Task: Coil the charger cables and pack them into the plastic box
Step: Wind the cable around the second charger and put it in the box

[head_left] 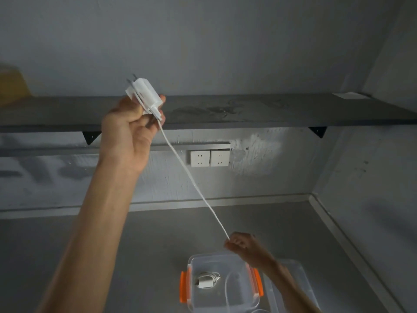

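Observation:
My left hand (pixel 128 134) is raised in front of the shelf, shut on a white charger plug (pixel 145 97) whose prongs point up and left. Its white cable (pixel 191 179) runs taut down and right to my right hand (pixel 242 243), which pinches it just above the box. The slack of the cable loops down past that hand into the clear plastic box (pixel 191 263) with orange clips. A second white charger with its coiled cable (pixel 206 281) lies on the box floor.
The clear lid (pixel 293 279) lies right of the box on the grey counter (pixel 67 245). A dark shelf (pixel 248 109) on black brackets runs along the wall, with two white sockets (pixel 209 158) beneath it. A yellowish object (pixel 11 84) sits at the shelf's left end.

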The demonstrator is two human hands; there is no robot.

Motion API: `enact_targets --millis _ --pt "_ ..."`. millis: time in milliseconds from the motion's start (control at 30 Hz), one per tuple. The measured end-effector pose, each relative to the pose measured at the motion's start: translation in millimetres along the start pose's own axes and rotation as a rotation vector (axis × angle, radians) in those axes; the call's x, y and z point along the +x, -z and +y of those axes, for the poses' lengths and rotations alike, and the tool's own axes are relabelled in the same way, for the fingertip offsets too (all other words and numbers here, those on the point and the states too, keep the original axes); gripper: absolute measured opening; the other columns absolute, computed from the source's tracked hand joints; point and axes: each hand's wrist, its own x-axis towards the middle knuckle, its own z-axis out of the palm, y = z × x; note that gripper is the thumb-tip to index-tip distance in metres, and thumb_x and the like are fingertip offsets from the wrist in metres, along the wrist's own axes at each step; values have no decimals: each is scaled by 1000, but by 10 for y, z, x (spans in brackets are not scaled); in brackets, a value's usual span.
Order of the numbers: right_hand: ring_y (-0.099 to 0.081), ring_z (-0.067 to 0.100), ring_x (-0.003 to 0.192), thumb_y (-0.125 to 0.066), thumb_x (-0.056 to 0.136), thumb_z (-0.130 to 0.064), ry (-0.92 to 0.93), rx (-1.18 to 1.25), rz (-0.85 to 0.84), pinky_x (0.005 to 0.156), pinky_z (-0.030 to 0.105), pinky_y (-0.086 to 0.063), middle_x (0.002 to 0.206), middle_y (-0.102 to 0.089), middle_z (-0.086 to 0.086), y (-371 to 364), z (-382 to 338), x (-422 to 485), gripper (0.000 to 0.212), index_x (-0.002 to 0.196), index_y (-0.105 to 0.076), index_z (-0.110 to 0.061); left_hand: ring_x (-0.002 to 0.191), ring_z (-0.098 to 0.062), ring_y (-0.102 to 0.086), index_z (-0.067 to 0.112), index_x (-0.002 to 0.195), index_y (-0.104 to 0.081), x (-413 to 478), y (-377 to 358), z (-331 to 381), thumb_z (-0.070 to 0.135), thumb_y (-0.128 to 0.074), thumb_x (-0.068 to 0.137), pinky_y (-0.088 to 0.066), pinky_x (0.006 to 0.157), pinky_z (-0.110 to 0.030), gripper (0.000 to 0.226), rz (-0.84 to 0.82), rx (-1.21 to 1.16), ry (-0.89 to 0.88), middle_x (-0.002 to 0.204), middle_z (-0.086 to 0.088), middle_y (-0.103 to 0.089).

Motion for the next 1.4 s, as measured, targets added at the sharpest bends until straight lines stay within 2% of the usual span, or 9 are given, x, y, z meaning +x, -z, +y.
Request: enact_targets --millis 233,367,467,567,700,867,1033,1233,1400 --pt "-70 10 87 -67 82 -26 -170 -212 59 86 43 -55 88 -76 -3 291 644 174 12 86 -70 -37 96 -27 -73 10 93 -70 -289 -213 183 5 -56 76 -55 68 -28 23 -225 -87 -83 91 -5 -75" --pt "-20 12 148 -64 80 -20 -89 -16 -178 114 21 -27 161 -21 -3 521 -80 150 85 152 -19 -31 93 -23 -74 8 105 -65 -469 -237 -265 6 -56 77 -57 68 -26 29 -270 63 29 90 0 -76" --pt "-32 8 143 -61 85 -32 128 621 -273 114 23 -29 153 -41 -4 505 -1043 32 75 151 -26 -25 99 -29 -72 3 107 -64 -515 -248 -629 2 -57 83 -57 69 -28 25 -257 115 107 93 -10 -72" --pt "-66 26 101 -41 97 -39 220 697 -285 94 35 -51 105 -71 6 423 -1609 -164 50 139 -49 -13 108 -38 -68 5 111 -65 -459 -193 -862 -2 -57 92 -57 78 -37 23 -192 294 67 107 -22 -68" --pt "-39 13 47 -44 100 -30 198 648 -230 48 24 -41 61 -46 1 394 -1704 -537 30 116 -62 -11 98 -17 -71 8 118 -63 -317 57 -919 0 -57 94 -59 85 -39 27 -66 606 -139 104 -7 -72" --pt "-44 3 48 -53 98 -24 401 -43 203 50 13 -35 55 -50 -14 614 -1930 -803 17 93 -69 -28 89 -1 -68 17 111 -62 -431 324 -1001 -1 -58 92 -51 74 -11 26 -126 928 -201 101 2 -69" --pt "-63 0 67 -61 93 -30 659 -623 602 53 25 -50 76 -70 -21 1007 -2248 -666 12 91 -72 -28 93 -10 -69 32 105 -59 -942 323 -1141 8 -59 89 -57 77 -22 28 -323 976 -221 104 1 -66" --pt "-69 9 78 -70 86 -30 663 -213 499 66 39 -55 90 -74 -9 1182 -2097 -243 13 93 -78 -23 101 -18 -68 19 114 -64 -1213 164 -896 12 -61 89 -52 87 -20 26 -464 777 -134 104 1 -68" --pt "-71 10 82 -64 86 -25 495 229 262 76 24 -54 85 -77 -5 800 -1940 -147 14 88 -76 -19 114 -10 -60 31 111 -65 -1107 139 -721 18 -68 81 -46 97 -24 33 -398 873 -177 111 12 -67"
